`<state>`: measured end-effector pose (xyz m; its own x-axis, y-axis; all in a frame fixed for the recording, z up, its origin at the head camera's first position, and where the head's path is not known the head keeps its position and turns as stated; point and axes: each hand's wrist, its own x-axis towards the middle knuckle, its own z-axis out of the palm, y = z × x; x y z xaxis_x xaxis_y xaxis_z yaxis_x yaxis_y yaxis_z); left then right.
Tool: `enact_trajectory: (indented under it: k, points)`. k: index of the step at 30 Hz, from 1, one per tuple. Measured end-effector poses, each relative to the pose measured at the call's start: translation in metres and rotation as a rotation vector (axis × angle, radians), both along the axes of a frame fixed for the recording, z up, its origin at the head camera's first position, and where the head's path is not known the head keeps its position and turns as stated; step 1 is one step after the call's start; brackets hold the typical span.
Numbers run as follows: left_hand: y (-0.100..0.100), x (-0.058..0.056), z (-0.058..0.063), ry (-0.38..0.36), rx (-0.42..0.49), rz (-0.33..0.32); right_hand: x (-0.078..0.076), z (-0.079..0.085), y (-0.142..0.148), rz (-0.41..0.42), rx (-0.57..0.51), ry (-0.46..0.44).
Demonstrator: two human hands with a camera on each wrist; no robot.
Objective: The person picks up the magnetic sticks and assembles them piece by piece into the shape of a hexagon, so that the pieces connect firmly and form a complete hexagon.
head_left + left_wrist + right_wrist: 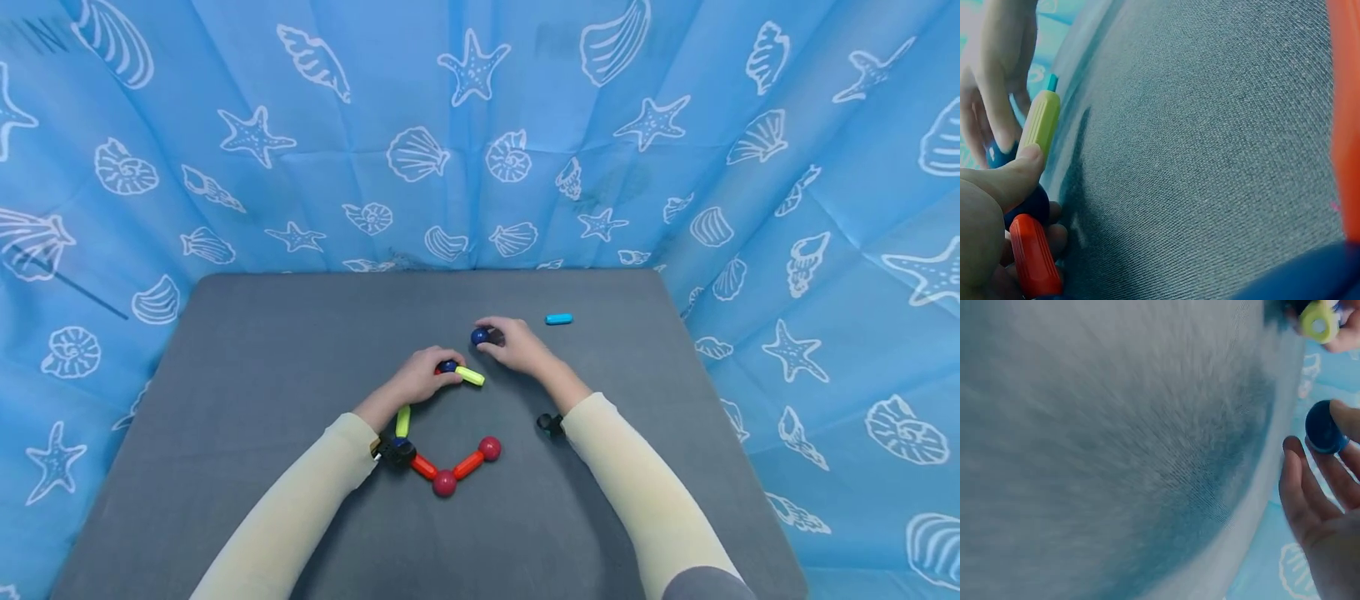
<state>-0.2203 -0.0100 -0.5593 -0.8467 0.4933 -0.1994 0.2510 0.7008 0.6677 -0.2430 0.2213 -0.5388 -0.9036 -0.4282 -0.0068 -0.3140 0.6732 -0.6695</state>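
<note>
My left hand (pixel 422 375) grips a dark blue ball (pixel 447 366) above the grey table. A yellow-green rod (pixel 471 377) sticks out from that ball toward the right, with the thumb lying against it in the left wrist view. On the ball's other side a red rod (pixel 1034 256) is joined. Between thumb and fingers, my right hand (pixel 519 347) pinches a second blue ball (pixel 479 336), apart from the rod's free end. From under the left wrist runs a chain with another yellow-green rod (pixel 403 422), red rods (pixel 468 464) and red balls (pixel 445 482).
A light blue rod (pixel 558 319) lies alone on the grey table (pixel 600 517), beyond the right hand. Black wrist cameras (pixel 550 423) sit at both sleeves; the left one partly covers a blue joint of the chain. A blue curtain (pixel 480 167) with shell prints surrounds the table's back and sides.
</note>
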Motion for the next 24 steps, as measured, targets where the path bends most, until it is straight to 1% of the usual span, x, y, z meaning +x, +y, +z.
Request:
enact_trajectory:
  k: [3,6,9,12,15,18,24]
  points:
    - [-0.001,0.000,-0.001,-0.007,0.001,-0.004,0.018,0.004,0.007,-0.066,-0.039,-0.018]
    - [-0.001,0.000,-0.001,-0.013,0.007,-0.004,0.037,0.008,0.013,-0.125,-0.084,-0.069]
    - [-0.002,0.000,-0.001,-0.014,0.013,0.002,0.052,0.008,0.017,-0.141,-0.112,-0.111]
    - [-0.003,0.000,-0.001,-0.010,0.015,0.005,0.064,0.005,0.017,-0.150,-0.118,-0.140]
    - [-0.003,0.000,-0.001,-0.007,0.019,0.004,0.071,0.000,0.015,-0.156,-0.104,-0.159]
    - [-0.003,0.001,-0.001,-0.007,0.020,0.005,0.075,-0.003,0.012,-0.142,-0.103,-0.169]
    - [-0.002,0.001,0.001,-0.008,0.020,0.002,0.076,-0.005,0.009,-0.129,-0.118,-0.187]
